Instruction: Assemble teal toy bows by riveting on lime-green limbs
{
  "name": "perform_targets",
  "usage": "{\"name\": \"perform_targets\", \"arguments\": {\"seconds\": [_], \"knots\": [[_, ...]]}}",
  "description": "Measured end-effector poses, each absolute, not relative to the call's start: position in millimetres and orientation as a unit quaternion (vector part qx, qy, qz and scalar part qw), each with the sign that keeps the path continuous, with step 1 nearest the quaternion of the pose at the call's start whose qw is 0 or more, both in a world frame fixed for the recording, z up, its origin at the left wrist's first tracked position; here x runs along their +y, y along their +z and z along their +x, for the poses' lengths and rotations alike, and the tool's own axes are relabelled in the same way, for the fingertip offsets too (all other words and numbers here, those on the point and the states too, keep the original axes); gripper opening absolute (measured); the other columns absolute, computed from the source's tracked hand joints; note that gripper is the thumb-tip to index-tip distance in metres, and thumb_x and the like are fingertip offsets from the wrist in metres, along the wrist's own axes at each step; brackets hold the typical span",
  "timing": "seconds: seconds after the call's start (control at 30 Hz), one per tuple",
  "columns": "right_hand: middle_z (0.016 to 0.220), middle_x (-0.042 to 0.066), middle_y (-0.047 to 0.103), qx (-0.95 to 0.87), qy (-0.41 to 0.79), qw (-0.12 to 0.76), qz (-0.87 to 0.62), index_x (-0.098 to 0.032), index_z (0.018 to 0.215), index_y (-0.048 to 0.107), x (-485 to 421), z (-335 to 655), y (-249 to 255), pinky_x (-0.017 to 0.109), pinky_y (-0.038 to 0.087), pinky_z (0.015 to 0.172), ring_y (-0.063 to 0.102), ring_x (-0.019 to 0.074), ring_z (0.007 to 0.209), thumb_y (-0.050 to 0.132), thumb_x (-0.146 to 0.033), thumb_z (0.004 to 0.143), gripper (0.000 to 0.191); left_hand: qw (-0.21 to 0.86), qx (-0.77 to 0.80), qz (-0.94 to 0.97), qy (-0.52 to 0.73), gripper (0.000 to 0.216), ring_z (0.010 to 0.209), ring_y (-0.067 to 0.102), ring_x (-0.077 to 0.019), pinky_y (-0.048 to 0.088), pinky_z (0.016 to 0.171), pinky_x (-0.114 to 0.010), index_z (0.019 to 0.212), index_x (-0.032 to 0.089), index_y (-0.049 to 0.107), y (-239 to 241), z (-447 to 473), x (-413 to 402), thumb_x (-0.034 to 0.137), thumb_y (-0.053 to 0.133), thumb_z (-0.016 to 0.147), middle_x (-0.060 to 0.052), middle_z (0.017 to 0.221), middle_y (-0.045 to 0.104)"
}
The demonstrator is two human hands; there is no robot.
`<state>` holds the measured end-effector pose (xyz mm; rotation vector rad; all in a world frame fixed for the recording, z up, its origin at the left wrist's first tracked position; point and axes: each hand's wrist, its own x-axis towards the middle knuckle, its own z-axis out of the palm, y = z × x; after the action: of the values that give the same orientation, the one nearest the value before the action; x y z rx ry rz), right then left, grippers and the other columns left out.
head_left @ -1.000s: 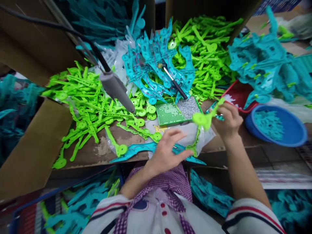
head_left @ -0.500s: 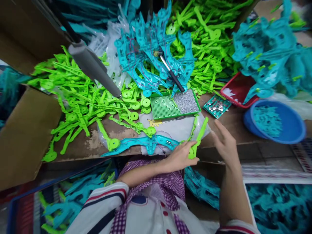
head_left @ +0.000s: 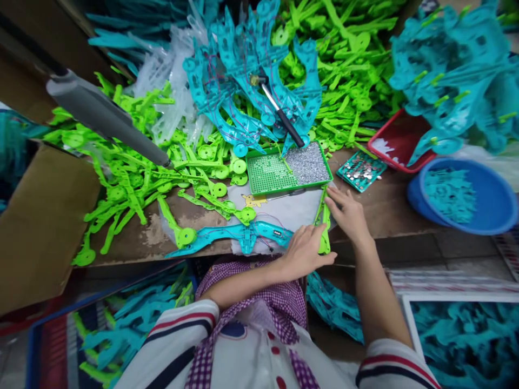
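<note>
In front of me lies a long blue plastic bow-shaped piece (head_left: 221, 233), with thin wires along its middle. My left hand (head_left: 304, 251) lies over its right end, fingers forward and thumb stretched out to the right. A lime-green arm (head_left: 325, 237) stands out from that end, its lower part between my left fingers and thumb. My right hand (head_left: 348, 216) has its fingertips at the upper part of this green arm. Another green arm (head_left: 185, 236) with a round disc sits at the left end of the bow. My left palm hides the joint on the right.
A green tray (head_left: 263, 189) of small metal screws, a teal tray (head_left: 352, 183) of metal bits, a red bin (head_left: 405, 165) and a blue basin (head_left: 492, 194) stand beyond. Green parts (head_left: 133, 178) heap at left. A grey tool (head_left: 109, 116) hangs over them; a hammer (head_left: 286, 121) rests on blue pieces.
My right hand has moved left from beside the green arm onto its upper part. The two green arms that stood apart now lie together. My left hand has shifted slightly left.
</note>
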<state>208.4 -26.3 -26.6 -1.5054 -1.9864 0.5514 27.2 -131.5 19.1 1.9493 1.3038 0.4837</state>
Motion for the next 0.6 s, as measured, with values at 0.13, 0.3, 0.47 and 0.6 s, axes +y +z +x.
{"name": "perform_targets", "arguments": {"seconds": [0.13, 0.3, 0.47, 0.6], "knots": [[0.138, 0.01, 0.066, -0.753, 0.149, 0.267, -0.582, -0.024, 0.129, 0.071, -27.7, 201.9, -30.1, 0.062, 0.028, 0.123, 0.061, 0.0269, 0.132, 0.044, -0.043, 0.101, 0.043, 0.333, 0.509, 0.775, 0.171, 0.073, 0.115, 0.055, -0.0301, 0.05, 0.103, -0.045, 0.148, 0.011, 0.042, 19.1, 24.7, -129.7, 0.049, 0.067, 0.091, -0.014, 0.122, 0.06], [0.139, 0.011, 0.065, -0.76, 0.104, 0.24, -0.595, -0.022, 0.13, 0.069, -33.8, 193.1, -27.4, 0.061, 0.027, 0.123, 0.062, 0.0259, 0.131, 0.039, -0.041, 0.103, 0.045, 0.319, 0.513, 0.785, 0.138, 0.071, 0.119, 0.051, -0.0303, 0.048, 0.1, -0.044, 0.149, 0.014, 0.042, 18.5, 18.5, -131.0, 0.048, 0.066, 0.093, -0.014, 0.129, 0.055], [0.141, 0.01, 0.064, -0.747, 0.077, 0.21, -0.626, -0.025, 0.133, 0.067, -36.1, 185.2, -23.9, 0.067, 0.019, 0.124, 0.061, 0.0265, 0.133, 0.034, -0.039, 0.105, 0.046, 0.298, 0.502, 0.803, 0.119, 0.074, 0.123, 0.049, -0.0314, 0.045, 0.1, -0.046, 0.152, 0.018, 0.04, 17.2, 8.1, -128.0, 0.056, 0.064, 0.093, -0.012, 0.132, 0.056], [0.142, 0.01, 0.064, -0.741, 0.076, 0.201, -0.636, -0.024, 0.132, 0.067, -33.0, 183.4, -25.8, 0.067, 0.019, 0.124, 0.059, 0.0268, 0.136, 0.033, -0.039, 0.105, 0.046, 0.303, 0.501, 0.803, 0.114, 0.07, 0.122, 0.054, -0.0302, 0.043, 0.102, -0.047, 0.151, 0.019, 0.042, 19.2, 4.1, -121.7, 0.051, 0.066, 0.093, -0.011, 0.131, 0.059]]}}
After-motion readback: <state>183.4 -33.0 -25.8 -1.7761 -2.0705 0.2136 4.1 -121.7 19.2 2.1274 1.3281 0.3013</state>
